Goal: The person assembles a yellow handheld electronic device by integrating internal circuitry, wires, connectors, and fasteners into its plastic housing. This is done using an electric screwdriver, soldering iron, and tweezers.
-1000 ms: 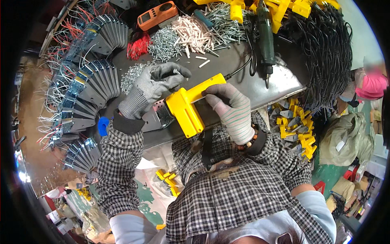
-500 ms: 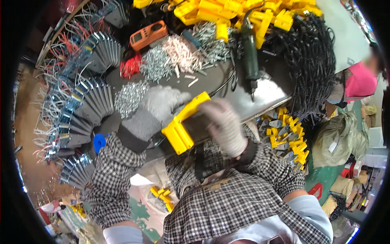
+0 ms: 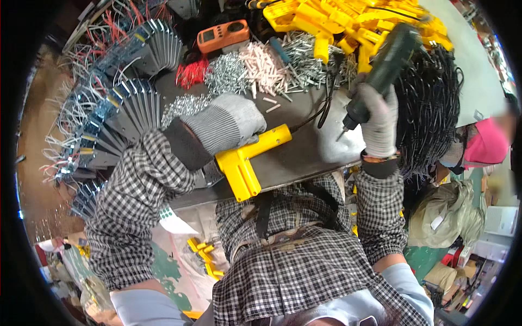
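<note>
A yellow pistol-shaped plastic housing lies at the near edge of the bench, its thicker part reaching toward my lap. Over its far side, my left hand is closed in a grey glove and grips it; the fingertips are hidden. To the right, my right hand, also gloved, is wrapped round a dark electric screwdriver. The tool is tilted, and its thin bit points down to the left, above a shiny patch of the bench and apart from the housing.
Piles of screws, pale pink sleeves and red pieces lie beyond my left hand, near an orange meter. Yellow housings fill the back. Black cables hang at right; grey plates with wires line the left.
My right hand has left the housing and taken hold of the screwdriver, which now tilts the other way. The housing has turned slightly under my left hand.
</note>
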`<move>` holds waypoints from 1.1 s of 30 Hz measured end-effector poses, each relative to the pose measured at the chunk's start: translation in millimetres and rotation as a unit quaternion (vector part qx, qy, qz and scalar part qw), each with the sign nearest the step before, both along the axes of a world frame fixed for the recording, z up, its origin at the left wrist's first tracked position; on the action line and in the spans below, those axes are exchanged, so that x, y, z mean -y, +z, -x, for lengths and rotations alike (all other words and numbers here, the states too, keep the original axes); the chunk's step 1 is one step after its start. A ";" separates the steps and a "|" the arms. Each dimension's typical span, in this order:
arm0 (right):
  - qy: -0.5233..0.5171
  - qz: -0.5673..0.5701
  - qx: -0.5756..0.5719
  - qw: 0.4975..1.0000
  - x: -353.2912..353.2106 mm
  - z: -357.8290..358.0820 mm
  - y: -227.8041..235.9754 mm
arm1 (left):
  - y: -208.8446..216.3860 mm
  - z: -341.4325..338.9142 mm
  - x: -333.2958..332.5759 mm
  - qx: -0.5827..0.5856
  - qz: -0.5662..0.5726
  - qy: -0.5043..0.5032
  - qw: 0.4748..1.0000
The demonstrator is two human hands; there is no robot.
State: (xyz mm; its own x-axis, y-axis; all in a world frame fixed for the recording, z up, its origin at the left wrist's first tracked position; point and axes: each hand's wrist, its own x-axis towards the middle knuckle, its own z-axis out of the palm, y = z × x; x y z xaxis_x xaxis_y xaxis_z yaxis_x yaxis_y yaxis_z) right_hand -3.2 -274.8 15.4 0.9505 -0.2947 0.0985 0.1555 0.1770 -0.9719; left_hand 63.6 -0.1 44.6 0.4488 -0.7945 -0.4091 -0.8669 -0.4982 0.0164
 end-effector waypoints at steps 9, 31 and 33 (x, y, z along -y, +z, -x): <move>0.134 -0.112 0.153 0.973 -74.5 1.1 42.4 | -54.1 54.8 2.6 -0.034 0.191 0.232 0.953; 0.204 -0.130 0.099 0.965 -132.4 -24.5 -1.1 | -28.9 46.2 12.9 -0.105 0.076 0.258 0.958; 0.010 0.169 0.243 0.955 -131.9 -30.2 -13.4 | -37.6 50.5 13.6 -0.082 0.098 0.270 0.954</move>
